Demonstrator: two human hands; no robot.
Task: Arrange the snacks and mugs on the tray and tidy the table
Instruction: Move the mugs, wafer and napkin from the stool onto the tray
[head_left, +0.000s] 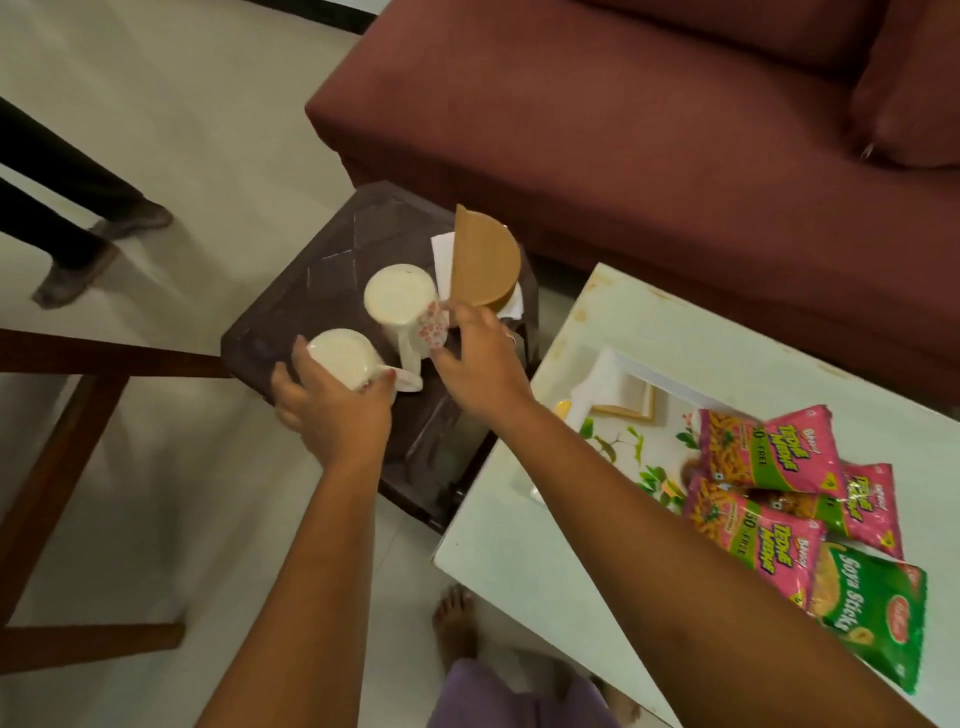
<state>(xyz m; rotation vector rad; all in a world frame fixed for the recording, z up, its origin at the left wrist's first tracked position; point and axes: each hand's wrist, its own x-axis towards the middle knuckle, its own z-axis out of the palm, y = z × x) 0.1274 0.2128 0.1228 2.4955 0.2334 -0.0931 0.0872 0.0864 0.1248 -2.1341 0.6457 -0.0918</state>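
Note:
Two white mugs stand on a dark brown stool (322, 291) left of the table. My left hand (332, 410) grips the nearer mug (343, 358) from the side, its handle pointing right. My right hand (478, 364) curls its thumb and fingers round the farther mug (400, 301), which has a red flower print. On the white table, a floral tray (623, 452) holds three pink snack packets (769, 452) and a green Soya Sticks packet (872, 613), which overlap at its right side.
A wooden napkin holder (485, 254) with white napkins stands on the stool behind the mugs. A maroon sofa (649, 130) lies beyond. A wooden frame (67, 441) is at left. Another person's feet (98, 249) are at upper left, my bare foot (457, 623) below.

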